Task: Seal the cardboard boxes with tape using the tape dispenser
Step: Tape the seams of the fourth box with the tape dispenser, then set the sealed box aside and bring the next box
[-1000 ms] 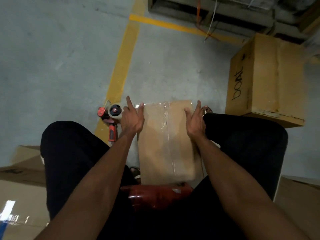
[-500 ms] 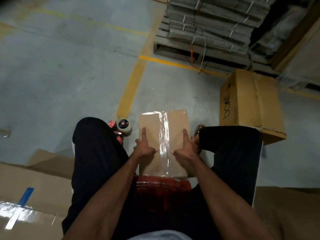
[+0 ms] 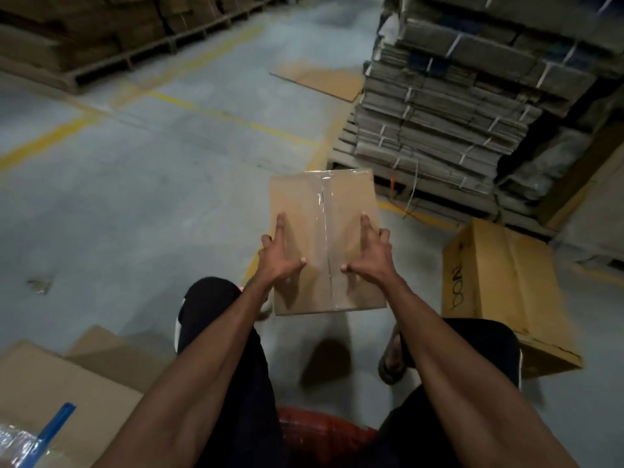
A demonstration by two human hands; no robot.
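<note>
A small brown cardboard box [image 3: 344,211] is held up off the floor in front of my knees. A strip of clear tape runs down its middle seam. My left hand [image 3: 278,256] grips its left edge, thumb and forefinger lying on the top face. My right hand [image 3: 371,256] grips the right edge the same way. The tape dispenser is not in sight in this view.
A bigger box with black handwriting [image 3: 506,292] stands on the floor at right. Behind it a pallet carries bundled flat cartons [image 3: 456,113]. Flattened cardboard with blue tape [image 3: 50,400] lies at lower left. A red stool [image 3: 320,430] is under me.
The box has come up off the floor from between my knees. Both hands slid from its far end to its near half. The view tilted up and the dispenser dropped out of sight.
</note>
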